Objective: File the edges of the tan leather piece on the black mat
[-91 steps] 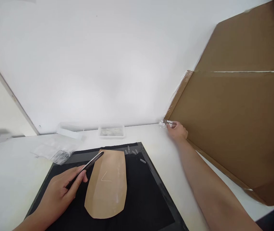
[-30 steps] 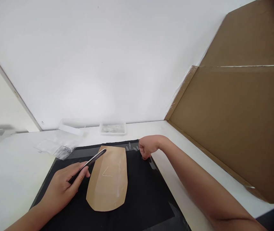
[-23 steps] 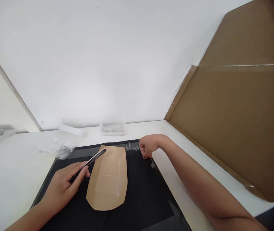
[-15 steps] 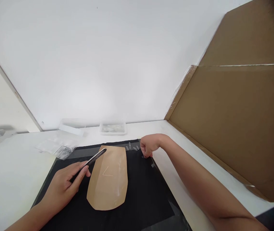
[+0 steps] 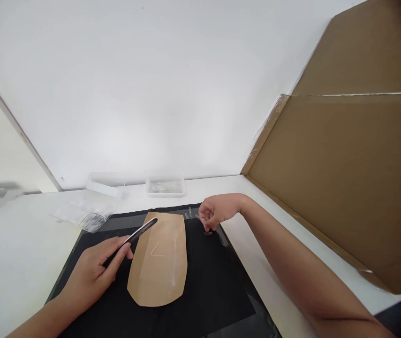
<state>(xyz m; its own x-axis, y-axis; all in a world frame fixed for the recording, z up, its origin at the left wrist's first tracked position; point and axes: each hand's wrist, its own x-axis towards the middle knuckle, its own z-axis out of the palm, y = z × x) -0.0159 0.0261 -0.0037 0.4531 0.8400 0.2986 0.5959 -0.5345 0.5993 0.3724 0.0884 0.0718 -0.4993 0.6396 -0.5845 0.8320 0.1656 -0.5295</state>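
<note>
My left hand (image 5: 103, 265) is closed around a slim, dark, round-ended bar (image 5: 144, 229) with a pale edge. The bar's far end reaches over a tan sheet (image 5: 165, 277), which lies on a black cloth (image 5: 217, 291) and bears a V-shaped pale mark (image 5: 156, 251). At the cloth's far right edge my right hand (image 5: 214, 213) is bent down with curled fingers. Its fingertips pinch at a small clear plastic piece (image 5: 208, 233); a firm hold is hard to make out. Several similar clear pieces (image 5: 190, 212) lie just left of that hand.
A shallow clear plastic box (image 5: 165, 193) with pale contents stands by the white wall (image 5: 151, 94). Left of it are a clear lid-like tray (image 5: 104, 188) and crumpled plastic bags (image 5: 93, 221). A large cardboard panel (image 5: 344, 188) leans on the right.
My right hand has shifted a little left, and its fingers have opened from a tighter curl, with the thumb and fingertips now at the clear piece. My left hand stays nearly still.
</note>
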